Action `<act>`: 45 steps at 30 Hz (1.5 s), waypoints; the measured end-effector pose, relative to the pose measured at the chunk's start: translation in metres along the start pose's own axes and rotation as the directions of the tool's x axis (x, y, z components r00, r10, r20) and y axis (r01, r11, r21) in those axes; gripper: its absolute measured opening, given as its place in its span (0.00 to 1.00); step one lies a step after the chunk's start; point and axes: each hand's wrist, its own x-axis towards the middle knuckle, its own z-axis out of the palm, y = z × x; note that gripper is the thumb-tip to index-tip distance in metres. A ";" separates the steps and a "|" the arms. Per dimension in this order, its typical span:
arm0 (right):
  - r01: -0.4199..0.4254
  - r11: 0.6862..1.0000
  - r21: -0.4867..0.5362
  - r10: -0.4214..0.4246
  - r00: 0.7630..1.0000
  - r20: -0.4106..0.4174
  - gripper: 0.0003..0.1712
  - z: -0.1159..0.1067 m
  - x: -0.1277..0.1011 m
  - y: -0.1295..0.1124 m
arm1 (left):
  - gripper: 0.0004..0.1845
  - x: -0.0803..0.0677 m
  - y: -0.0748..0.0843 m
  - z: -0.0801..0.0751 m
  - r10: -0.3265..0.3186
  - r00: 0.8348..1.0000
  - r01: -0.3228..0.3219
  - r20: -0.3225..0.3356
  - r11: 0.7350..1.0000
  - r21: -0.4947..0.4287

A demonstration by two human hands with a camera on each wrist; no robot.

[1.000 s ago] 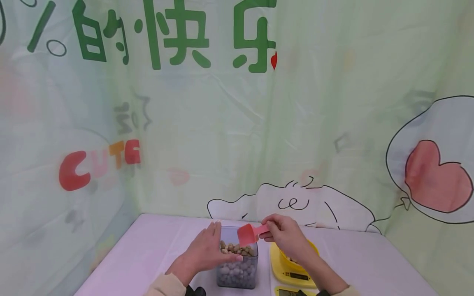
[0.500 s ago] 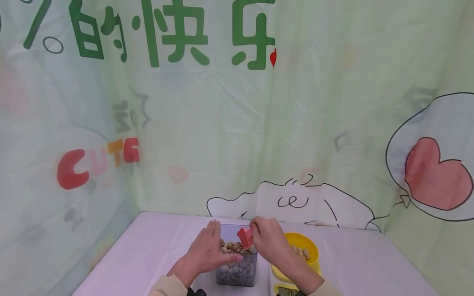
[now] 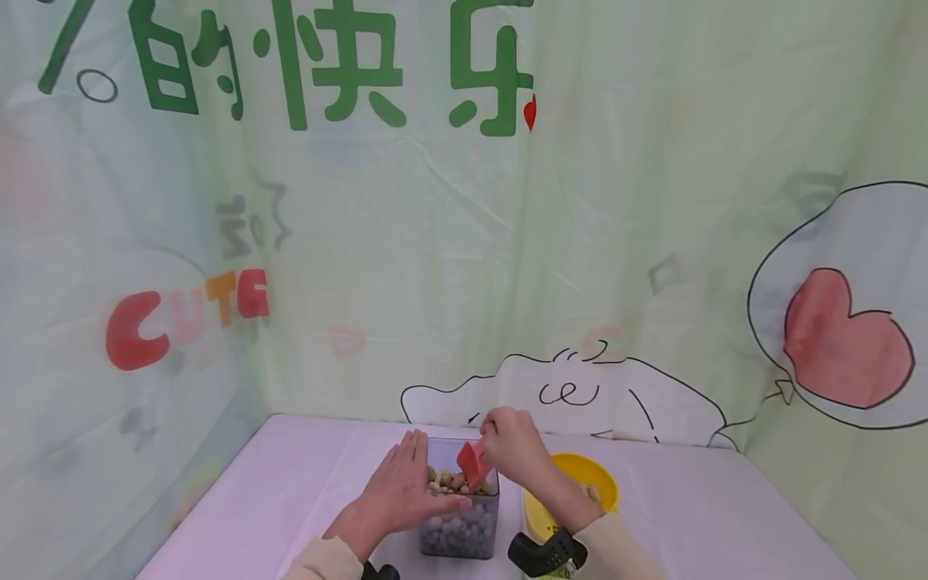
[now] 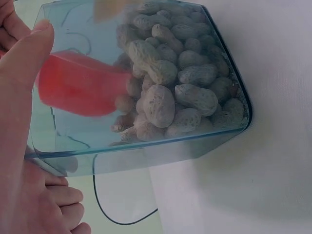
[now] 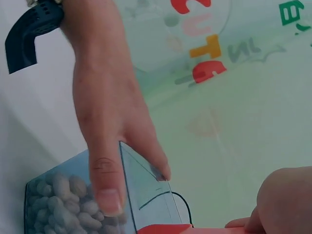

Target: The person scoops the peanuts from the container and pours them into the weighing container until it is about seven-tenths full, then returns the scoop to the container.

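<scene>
A clear square container of peanuts stands near the table's front edge. My left hand holds it by its left front corner, fingers along the side wall and thumb across the front. My right hand pinches the handle of a red scoop, whose bowl dips into the peanuts at the container's right side. In the left wrist view the red scoop sits inside the container against the peanuts, beside my thumb. The right wrist view shows my left hand on the container.
A yellow bowl with a few peanuts sits right of the container, partly behind my right forearm. The table is covered in a pale cloth. Green printed curtains close it in at the back and both sides.
My right hand carried the red scoop left from above the yellow bowl and lowered it into the container's peanuts. The left hand kept its hold on the container.
</scene>
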 end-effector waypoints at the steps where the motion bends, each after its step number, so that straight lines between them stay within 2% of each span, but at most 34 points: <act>1: -0.004 1.000 0.015 0.004 1.000 0.016 0.10 0.001 0.001 0.001 | 0.67 0.000 0.000 0.000 0.001 1.000 -0.001 -0.001 1.000 -0.002; 8: -0.046 0.993 0.104 0.036 0.995 0.098 0.10 0.009 0.000 0.012 | 0.66 -0.001 0.001 0.004 0.007 1.000 -0.006 0.012 1.000 -0.017; 12: -0.142 0.963 0.228 0.099 0.977 0.190 0.11 0.005 0.001 0.016 | 0.66 -0.001 0.000 0.004 -0.011 1.000 0.012 0.020 1.000 -0.022; 15: -0.174 0.944 0.280 0.105 0.964 0.243 0.11 0.004 -0.001 0.017 | 0.66 0.001 -0.002 0.005 -0.023 0.999 0.024 0.024 0.999 -0.037; 22: -0.154 0.960 0.235 0.095 0.965 0.244 0.11 0.001 -0.002 0.013 | 0.66 0.000 -0.001 0.006 -0.019 1.000 0.020 0.022 0.999 -0.045; 26: -0.012 0.993 0.115 -0.018 0.966 0.258 0.08 0.003 -0.004 0.007 | 0.65 0.000 0.000 0.005 -0.004 1.000 0.005 0.023 0.999 -0.041; 28: 0.070 0.996 0.054 -0.081 0.962 0.261 0.07 0.006 -0.004 0.006 | 0.65 0.001 0.001 0.005 0.005 1.000 -0.004 0.017 0.999 -0.041; 30: 0.091 0.995 0.033 -0.097 0.961 0.258 0.07 0.007 -0.004 0.007 | 0.65 0.001 0.002 0.004 0.016 1.000 -0.015 0.009 0.999 -0.040; 34: -0.034 0.990 0.139 -0.002 0.967 0.256 0.10 0.007 -0.003 0.014 | 0.64 0.001 0.004 0.002 0.022 1.000 -0.022 0.001 0.999 -0.026; 38: -0.165 0.954 0.250 0.099 0.961 0.257 0.13 0.005 -0.003 0.018 | 0.65 0.000 0.005 0.001 0.013 1.000 -0.013 0.008 1.000 -0.028; 40: -0.174 0.952 0.253 0.109 0.961 0.254 0.13 0.007 -0.003 0.015 | 0.66 0.000 0.004 0.000 0.011 1.000 -0.010 0.007 0.999 -0.035; 45: -0.125 0.977 0.174 0.085 0.971 0.222 0.10 0.013 -0.004 0.002 | 0.65 0.000 0.000 -0.002 0.037 0.999 -0.038 -0.019 0.999 -0.030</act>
